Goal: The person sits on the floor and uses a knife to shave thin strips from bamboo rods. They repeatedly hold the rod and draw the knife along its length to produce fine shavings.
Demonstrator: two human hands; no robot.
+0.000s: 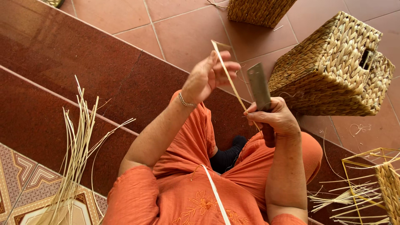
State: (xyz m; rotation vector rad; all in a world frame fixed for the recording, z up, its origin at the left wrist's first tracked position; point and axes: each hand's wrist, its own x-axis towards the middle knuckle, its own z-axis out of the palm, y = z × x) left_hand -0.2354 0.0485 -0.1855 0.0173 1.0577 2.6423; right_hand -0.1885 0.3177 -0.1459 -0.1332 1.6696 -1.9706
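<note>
My left hand (207, 77) is raised and pinches the upper end of a thin pale reed strip (228, 77). The strip slants down to my right hand (275, 120), which grips a knife with a flat grey metal blade (258, 86) pointing up. The strip passes against my right thumb just beside the blade. Another pale strip (215, 192) lies across my orange-clothed lap; I cannot tell whether it is the same piece. Both hands are held above my knees.
A woven rectangular basket (333, 68) lies on its side on the tile floor right of my hands, with another basket (258, 10) at the top edge. A bundle of loose reed strips (77, 146) lies on the dark red step, left. A yellow wire frame (366, 166), partly woven, sits lower right.
</note>
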